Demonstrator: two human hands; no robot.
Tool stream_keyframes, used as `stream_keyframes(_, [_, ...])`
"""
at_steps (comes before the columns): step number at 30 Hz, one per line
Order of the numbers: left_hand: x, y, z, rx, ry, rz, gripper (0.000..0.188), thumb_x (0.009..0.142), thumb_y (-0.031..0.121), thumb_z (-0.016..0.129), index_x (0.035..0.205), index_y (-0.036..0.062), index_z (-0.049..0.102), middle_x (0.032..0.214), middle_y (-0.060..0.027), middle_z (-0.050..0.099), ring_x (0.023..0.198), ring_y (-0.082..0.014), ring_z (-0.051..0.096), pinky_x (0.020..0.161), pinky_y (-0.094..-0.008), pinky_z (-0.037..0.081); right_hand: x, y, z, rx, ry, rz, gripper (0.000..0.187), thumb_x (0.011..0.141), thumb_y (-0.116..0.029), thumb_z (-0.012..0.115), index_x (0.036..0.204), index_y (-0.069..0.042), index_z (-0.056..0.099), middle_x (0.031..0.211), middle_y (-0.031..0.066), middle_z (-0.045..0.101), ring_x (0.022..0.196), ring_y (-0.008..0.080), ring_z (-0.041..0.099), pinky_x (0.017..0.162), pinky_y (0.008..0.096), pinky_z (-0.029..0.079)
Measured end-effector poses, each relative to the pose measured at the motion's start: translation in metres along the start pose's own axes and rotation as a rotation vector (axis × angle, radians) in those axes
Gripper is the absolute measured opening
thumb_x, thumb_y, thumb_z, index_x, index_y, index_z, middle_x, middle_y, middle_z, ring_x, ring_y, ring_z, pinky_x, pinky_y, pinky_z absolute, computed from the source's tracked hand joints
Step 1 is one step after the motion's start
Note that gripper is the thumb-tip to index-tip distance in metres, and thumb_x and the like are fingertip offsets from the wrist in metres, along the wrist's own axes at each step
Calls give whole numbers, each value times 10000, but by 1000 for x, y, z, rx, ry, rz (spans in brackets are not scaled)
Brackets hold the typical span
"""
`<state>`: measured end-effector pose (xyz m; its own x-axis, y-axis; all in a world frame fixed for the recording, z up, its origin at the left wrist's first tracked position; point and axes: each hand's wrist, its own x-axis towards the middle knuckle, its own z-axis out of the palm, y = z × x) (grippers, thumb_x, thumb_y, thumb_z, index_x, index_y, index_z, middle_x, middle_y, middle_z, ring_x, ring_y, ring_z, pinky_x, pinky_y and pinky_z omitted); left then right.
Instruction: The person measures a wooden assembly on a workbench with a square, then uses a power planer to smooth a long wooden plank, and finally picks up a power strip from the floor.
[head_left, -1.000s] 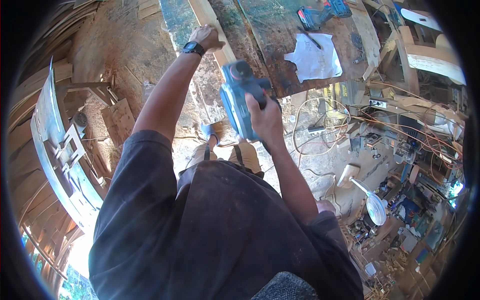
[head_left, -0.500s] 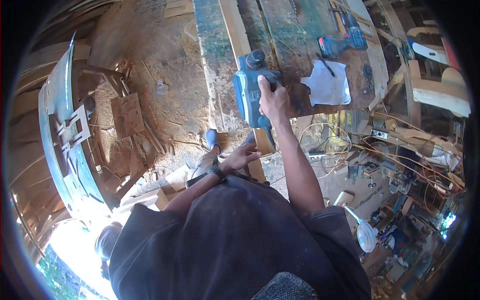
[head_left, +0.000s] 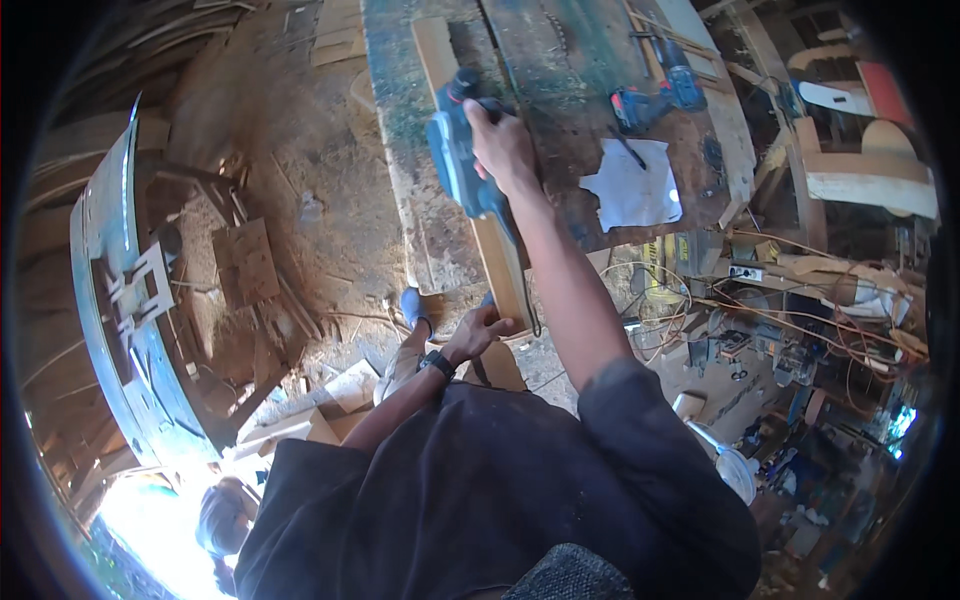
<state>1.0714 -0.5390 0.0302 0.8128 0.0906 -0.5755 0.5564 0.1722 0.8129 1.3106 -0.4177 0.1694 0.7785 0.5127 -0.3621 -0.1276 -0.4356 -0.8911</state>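
Note:
On the workbench lies a long, narrow wooden board, its near end jutting past the bench's front edge. A blue-grey handheld power planer rests on the board's farther part. My right hand is closed around the planer's handle, arm stretched forward. The planer's cord trails back along the right side of the board. Close to my body, my left hand is at the board's near end, fingers loosely extended and apart. Its fingertips are beside or touching the wood; which one I cannot tell.
Right of the planer lie a white sheet of paper with a dark pen on it and blue cordless drills. Tangled orange cables and a power strip are at the right. A blue panel leans at the left, near wood scraps.
The planer, in my right hand, has moved forward along the board, away from me, baring more of its near part. The fingers of my left hand are less spread. The view has shifted slightly.

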Motion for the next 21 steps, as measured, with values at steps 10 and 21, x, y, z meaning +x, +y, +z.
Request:
stream_keyframes(10, [-67, 64, -45, 141, 899, 502, 237, 918, 224, 640, 925, -12, 652, 834, -103, 677, 761, -228, 624, 703, -368, 491, -93, 33, -52, -113, -118, -136, 483, 773, -350, 720, 1117, -17, 649, 926, 153, 711, 810, 277, 692, 777, 409, 555])
stream_keyframes(21, [-36, 124, -7, 411, 413, 770, 188, 857, 179, 747, 751, 30, 703, 782, -107, 693, 722, -229, 667, 642, -337, 514, -287, 59, -138, -359, -240, 130, 551, 757, -385, 768, 1154, -21, 651, 1002, 228, 708, 987, 387, 680, 868, 433, 518])
